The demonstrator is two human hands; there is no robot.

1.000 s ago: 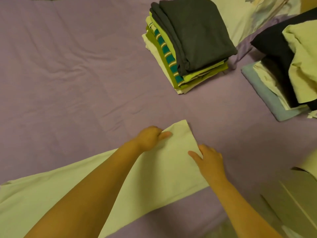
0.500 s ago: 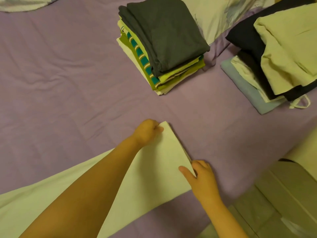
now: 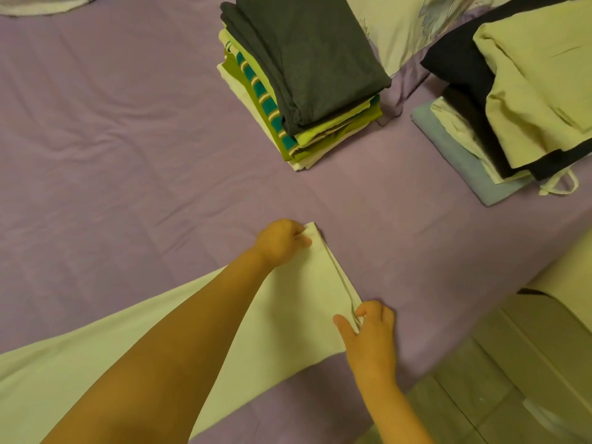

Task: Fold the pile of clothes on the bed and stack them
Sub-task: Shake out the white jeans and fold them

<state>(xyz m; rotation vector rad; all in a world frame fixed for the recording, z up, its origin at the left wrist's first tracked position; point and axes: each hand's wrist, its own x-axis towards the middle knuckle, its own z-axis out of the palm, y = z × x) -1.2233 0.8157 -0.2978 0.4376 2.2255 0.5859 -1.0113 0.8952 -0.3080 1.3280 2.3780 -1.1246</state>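
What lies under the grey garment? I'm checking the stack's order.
Under the grey garment, folded edges show: light green, a teal-striped piece, darker green, and a pale one at the bottom. Their middles are covered.

Home bedroom, laundry folding on a bed.
Bed (image 3: pixel 128 155) covered with a wrinkled purple sheet fills most of the view; a printed pillow (image 3: pixel 403 24) lies at the top edge. Folded stack of clothes (image 3: pixel 301 78) with a dark grey piece on top sits on the sheet, a looser clothes pile (image 3: pixel 519 100) beside it. Tiled floor (image 3: pixel 480 395) shows past the bed's edge at lower right.
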